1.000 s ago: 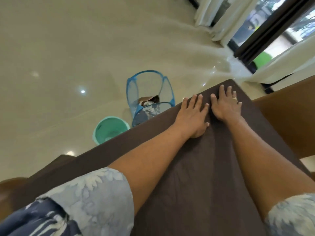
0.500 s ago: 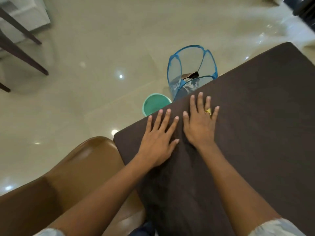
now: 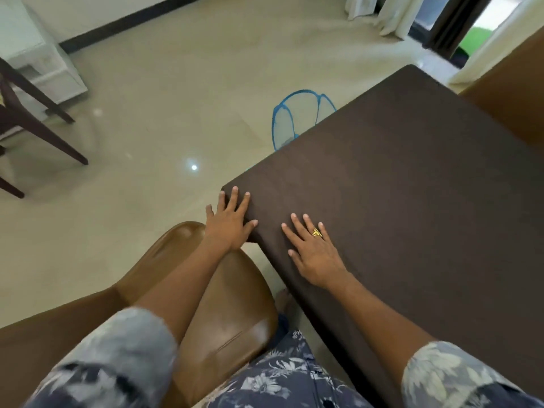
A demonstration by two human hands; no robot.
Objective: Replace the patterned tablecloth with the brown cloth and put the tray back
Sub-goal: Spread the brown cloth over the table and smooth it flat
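As the surface was covered by the brown cloth [image 3: 412, 201], the left hand [image 3: 228, 223] and right hand [image 3: 313, 250] were laid flat at its corner (fingers straight, gripping nothing), seemingly to smooth it.

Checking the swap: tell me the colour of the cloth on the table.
Plain dark brown cloth, no pattern; the head view shows it best.

The left sleeve [image 3: 117, 357] and the right sleeve [image 3: 447, 375] are short, pale grey-blue with a white leaf print. The lower clothing [image 3: 282, 375] is dark blue with white flowers. A gold ring [image 3: 317, 232] is on the right hand [image 3: 316, 254].
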